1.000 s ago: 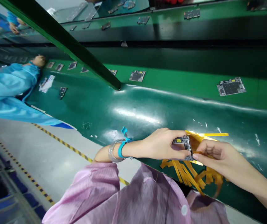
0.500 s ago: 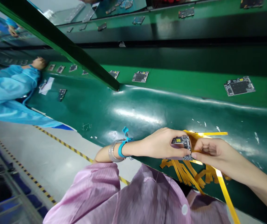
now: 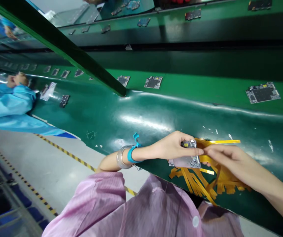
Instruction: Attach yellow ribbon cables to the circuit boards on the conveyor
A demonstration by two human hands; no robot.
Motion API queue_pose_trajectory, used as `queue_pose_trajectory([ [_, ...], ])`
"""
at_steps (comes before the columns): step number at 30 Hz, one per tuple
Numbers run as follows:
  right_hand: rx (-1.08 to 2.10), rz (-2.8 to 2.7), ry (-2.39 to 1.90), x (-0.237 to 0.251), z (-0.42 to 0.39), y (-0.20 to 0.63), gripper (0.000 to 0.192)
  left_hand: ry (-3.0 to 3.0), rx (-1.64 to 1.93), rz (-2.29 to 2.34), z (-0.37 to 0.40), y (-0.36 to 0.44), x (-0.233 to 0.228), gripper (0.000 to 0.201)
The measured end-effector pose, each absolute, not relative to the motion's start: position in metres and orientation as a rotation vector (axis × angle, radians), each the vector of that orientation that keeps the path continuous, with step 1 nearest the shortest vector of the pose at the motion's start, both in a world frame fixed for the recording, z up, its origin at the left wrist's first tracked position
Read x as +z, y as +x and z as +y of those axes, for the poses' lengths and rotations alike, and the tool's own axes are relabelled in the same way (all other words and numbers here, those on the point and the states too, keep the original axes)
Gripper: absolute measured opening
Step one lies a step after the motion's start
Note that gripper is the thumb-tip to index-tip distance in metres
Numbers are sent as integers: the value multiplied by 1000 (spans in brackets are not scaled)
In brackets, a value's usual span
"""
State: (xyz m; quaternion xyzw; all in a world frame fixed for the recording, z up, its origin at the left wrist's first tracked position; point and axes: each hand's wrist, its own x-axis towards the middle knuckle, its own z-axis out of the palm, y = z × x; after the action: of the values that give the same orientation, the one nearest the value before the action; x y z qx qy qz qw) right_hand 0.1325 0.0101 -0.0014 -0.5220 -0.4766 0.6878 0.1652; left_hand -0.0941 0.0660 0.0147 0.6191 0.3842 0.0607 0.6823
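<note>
My left hand [image 3: 172, 147] grips a circuit board [image 3: 186, 162] from above, thumb across its right part. The board shows a pale flat area, small components and a yellow label, partly covered by the hand. My right hand [image 3: 226, 158] is closed, its fingertips pinched together beside the left thumb at the board's right edge. Whatever those fingertips may hold is hidden. Yellow tape strips [image 3: 192, 182] fan out on the green bench below and behind both hands. One strip [image 3: 225, 142] sticks out to the right above my right hand.
Circuit boards [image 3: 263, 92] lie spaced along the green belt [image 3: 195, 87] beyond the bench. A slanted green post [image 3: 92, 67] stands at its edge. On the left, a co-worker's blue sleeve [image 3: 10, 103] reaches over the bench near another board [image 3: 64, 101]. A second belt runs farther back.
The held board has turned to show more of its pale face. A long yellow strip hanging below my right hand is gone. Near-belt boards shifted right, far ones left; the co-worker's hand moved left.
</note>
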Motion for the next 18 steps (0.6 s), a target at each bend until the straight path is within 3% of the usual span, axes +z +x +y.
queue_pose_trajectory([
  [5, 1874, -1239, -1582, -1, 15, 130, 50, 1441, 162, 914, 67, -96, 17, 42],
  [13, 1898, -1392, -1432, -7, 44, 109, 26, 1526, 360, 1056, 88, -112, -5, 31],
  [18, 1411, -1495, -1483, -17, 130, 129, 28, 2060, 447, 1507, 156, -162, -23, 25],
])
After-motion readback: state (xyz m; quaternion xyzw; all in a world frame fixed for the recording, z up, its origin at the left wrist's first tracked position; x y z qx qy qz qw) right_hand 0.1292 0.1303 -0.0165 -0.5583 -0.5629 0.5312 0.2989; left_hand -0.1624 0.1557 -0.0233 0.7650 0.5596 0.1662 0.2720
